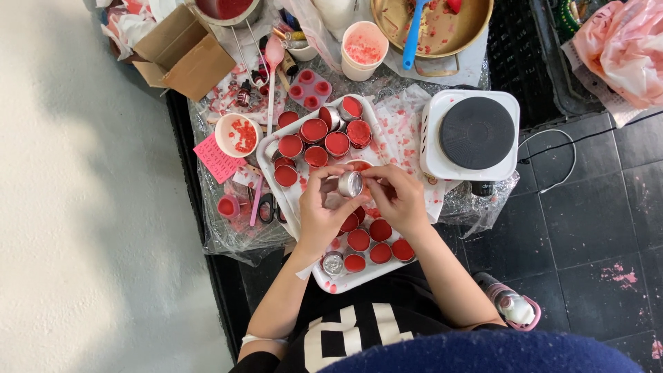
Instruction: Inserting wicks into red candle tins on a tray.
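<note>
Nearest the camera, a dark blue cap brim (483, 352) fills the bottom edge, with both forearms reaching forward over a white tray (271, 148). Both hands meet above the tray's middle: the left hand (319, 211) and the right hand (397, 197) each have their grip clamped on one small silver tin (350, 184), held tilted between the fingertips. Round tins of red filling (314, 130) stand in rows on the tray, some beyond the hands and some nearer the body. To the right of the tray sits a white hotplate (473, 135); a cardboard box (183, 52) lies at the far left.
</note>
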